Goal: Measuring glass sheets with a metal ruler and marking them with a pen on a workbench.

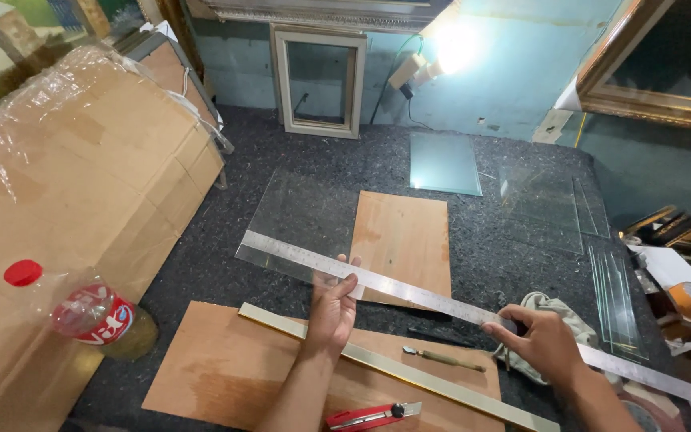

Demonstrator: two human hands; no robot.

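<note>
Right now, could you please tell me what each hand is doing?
Left hand: closed on the steel ruler.
Right hand: also gripping the ruler, nearer its other end.

The long steel ruler is silver-grey with fine dark marks along its edge. The work surface is dark grey felt with small light specks. The two wooden boards are orange-brown. The glass sheet is clear with a green tint at its edge. The utility knife is red with a silver blade. The bottle has a red cap, a red label and yellowish liquid. The wall is turquoise.
</note>
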